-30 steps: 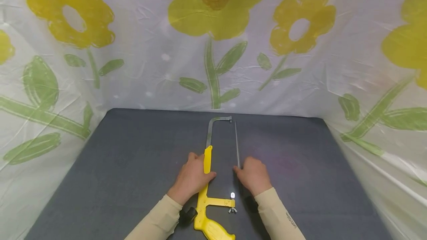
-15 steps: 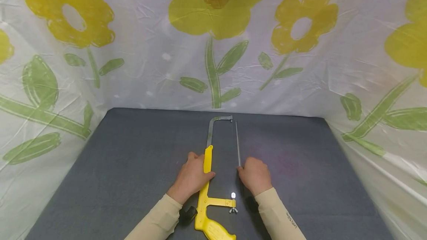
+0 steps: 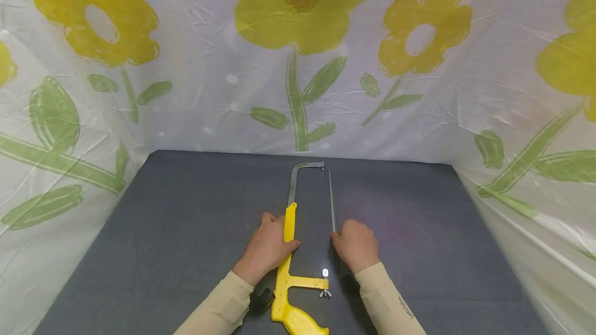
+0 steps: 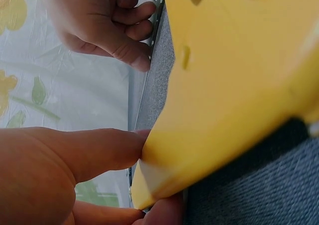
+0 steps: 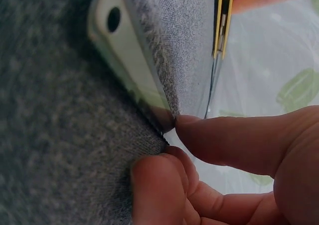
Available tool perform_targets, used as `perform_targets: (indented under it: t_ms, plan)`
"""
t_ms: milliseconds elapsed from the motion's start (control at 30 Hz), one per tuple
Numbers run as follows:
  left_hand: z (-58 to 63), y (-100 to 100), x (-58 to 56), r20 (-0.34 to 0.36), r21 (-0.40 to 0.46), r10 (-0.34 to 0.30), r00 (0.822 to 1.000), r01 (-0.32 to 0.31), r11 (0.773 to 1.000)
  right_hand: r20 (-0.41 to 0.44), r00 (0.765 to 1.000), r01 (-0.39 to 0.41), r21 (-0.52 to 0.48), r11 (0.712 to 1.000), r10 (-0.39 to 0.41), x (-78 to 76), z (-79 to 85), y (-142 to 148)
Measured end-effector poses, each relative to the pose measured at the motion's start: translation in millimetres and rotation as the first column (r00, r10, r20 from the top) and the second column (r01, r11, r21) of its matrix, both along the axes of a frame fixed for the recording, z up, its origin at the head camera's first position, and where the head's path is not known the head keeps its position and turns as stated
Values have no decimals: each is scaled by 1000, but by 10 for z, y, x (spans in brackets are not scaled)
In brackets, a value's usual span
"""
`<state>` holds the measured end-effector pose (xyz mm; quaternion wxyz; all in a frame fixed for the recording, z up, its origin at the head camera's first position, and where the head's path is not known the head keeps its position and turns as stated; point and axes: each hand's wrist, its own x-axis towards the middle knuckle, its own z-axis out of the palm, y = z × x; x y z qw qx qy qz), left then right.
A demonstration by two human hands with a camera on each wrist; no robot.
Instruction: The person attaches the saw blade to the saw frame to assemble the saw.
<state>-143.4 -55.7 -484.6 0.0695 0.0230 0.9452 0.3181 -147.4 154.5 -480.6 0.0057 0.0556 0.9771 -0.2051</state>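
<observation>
Head view: the right hand (image 3: 356, 246) pinches the thin blade (image 5: 129, 63), while the left hand's grip (image 3: 265, 248) holds the yellow saw frame (image 3: 289, 225), likely steadying it on the surface (image 3: 186, 221). Slim, metallic, holed at one end, the blade is just right of the frame, roughly parallel.

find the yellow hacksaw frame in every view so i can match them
Head: yellow hacksaw frame, from centre down to the bottom edge.
Left wrist: large, across the centre and right.
Right wrist: narrow, at the top, right of centre.
Shared landmark: right hand, respectively right of centre, upper left, lower right.
</observation>
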Motion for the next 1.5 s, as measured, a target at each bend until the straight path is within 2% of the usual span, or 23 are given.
perform_targets:
  t_ms: [367,1000,1200,1267,1400,1500]
  plan:
    - [4,14,5,-1,-3,3,1000,-3,1000,44,999,17,-10,1000,-16,0,-10,2]
    - [-1,24,5,-21,-13,-3,1000,3,1000,53,999,5,-43,999,-2,3,7,-11]
    - [8,15,9,-19,-11,-6,1000,6,1000,-33,999,-27,-91,995,24,-22,-22,-33]
    - [8,12,10,-15,-14,-4,1000,4,1000,-74,997,-44,-88,995,38,-38,-77,-23]
    - [11,14,13,-12,-20,-2,1000,2,1000,-70,997,-37,-90,995,31,-33,-84,-17]
    - [13,21,17,-15,-23,-1,1000,1,1000,-35,999,-21,-89,996,18,-16,-36,-20]
